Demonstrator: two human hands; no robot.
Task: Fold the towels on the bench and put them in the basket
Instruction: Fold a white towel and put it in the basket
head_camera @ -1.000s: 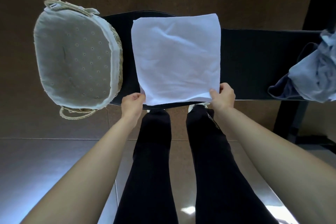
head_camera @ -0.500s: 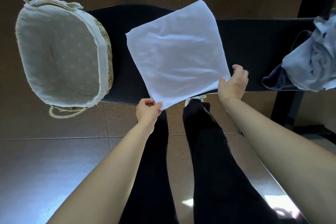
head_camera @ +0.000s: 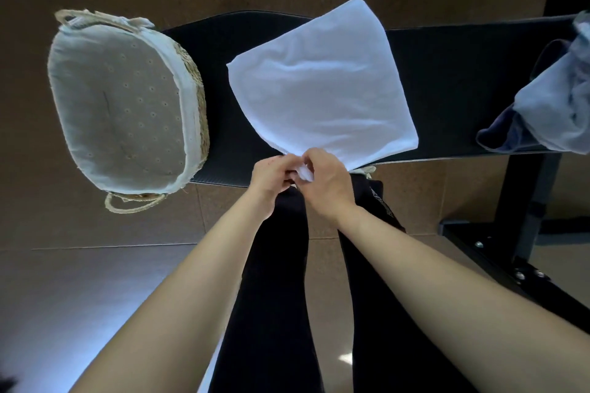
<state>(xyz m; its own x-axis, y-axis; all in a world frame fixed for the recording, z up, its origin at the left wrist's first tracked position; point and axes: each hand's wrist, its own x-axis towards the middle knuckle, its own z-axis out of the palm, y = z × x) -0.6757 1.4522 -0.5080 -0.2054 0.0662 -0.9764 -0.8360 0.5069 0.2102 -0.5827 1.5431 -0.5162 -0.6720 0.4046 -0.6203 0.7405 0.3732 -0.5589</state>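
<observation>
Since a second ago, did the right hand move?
Yes: right hand slid left along the bench edge toward the basket, meeting the left hand on the towel.

Dim, wide-angle bowing; floor glare

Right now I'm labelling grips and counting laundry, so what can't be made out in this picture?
Head view only:
1. Which fingers pinch the near corner of the white towel: the left hand and right hand overlap it.
2. How many cloths are in the grey-blue pile: the right edge cuts it off.
3. The right end of the bench: hidden behind that pile.
</observation>
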